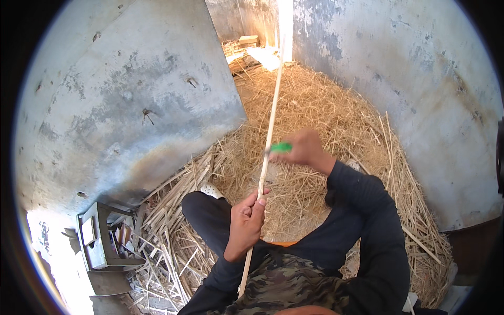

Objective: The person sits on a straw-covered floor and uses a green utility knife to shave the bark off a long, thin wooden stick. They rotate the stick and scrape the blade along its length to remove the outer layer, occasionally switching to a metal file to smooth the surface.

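Note:
My left hand [248, 220] is closed around a long pale stick [273, 105], thumb on top. The stick slants from my lap up past the far straw toward the bright opening. Farther along it, my right hand [304, 148] grips a green-handled knife [281, 147]. The knife's dark working end meets the stick a little beyond my left hand. Motion blurs the right hand and the handle, and the blade's shape cannot be made out. Below my left hand, the stick's lower end rests against my camouflage-patterned shirt [286, 281].
Loose straw and shavings [315, 105] cover the floor around my bent legs. Split strips [163, 257] lie at the left beside a small open-fronted cabinet [102, 239] holding odds and ends. Worn grey walls [131, 94] stand on both sides. A brick [249, 40] sits at the far end.

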The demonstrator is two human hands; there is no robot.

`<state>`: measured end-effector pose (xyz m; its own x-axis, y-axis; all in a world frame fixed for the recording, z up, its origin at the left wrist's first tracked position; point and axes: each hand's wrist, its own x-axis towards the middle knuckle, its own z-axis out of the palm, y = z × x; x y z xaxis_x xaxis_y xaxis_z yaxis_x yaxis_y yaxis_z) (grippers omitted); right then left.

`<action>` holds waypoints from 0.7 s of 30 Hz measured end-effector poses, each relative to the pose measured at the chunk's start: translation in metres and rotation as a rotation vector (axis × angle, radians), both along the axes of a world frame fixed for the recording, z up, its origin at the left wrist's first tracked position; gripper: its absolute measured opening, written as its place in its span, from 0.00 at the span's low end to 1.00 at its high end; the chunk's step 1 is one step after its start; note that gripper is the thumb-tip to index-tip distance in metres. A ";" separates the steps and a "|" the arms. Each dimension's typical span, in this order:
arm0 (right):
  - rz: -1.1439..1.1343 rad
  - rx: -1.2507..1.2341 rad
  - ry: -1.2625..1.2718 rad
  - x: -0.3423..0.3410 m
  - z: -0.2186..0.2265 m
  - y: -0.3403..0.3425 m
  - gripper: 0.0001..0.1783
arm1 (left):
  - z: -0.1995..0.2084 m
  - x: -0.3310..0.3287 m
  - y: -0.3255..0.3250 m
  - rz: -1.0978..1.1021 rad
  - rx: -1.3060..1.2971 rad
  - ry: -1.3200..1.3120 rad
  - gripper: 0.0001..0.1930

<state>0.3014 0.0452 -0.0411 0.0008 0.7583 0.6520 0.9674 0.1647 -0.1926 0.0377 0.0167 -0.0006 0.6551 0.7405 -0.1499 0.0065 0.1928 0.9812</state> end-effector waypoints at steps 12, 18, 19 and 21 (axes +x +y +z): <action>-0.228 0.065 -0.073 0.082 0.009 0.030 0.39 | 0.003 -0.012 -0.013 -0.095 0.024 0.032 0.16; -0.544 -0.083 0.046 0.145 0.008 0.040 0.38 | 0.000 -0.015 -0.025 -0.167 0.102 0.103 0.16; -0.536 0.049 0.125 0.150 0.008 0.037 0.38 | -0.001 -0.017 -0.026 -0.177 0.120 0.114 0.16; -0.613 -0.055 0.167 0.163 0.008 0.030 0.42 | 0.003 -0.025 -0.028 -0.227 0.166 0.196 0.16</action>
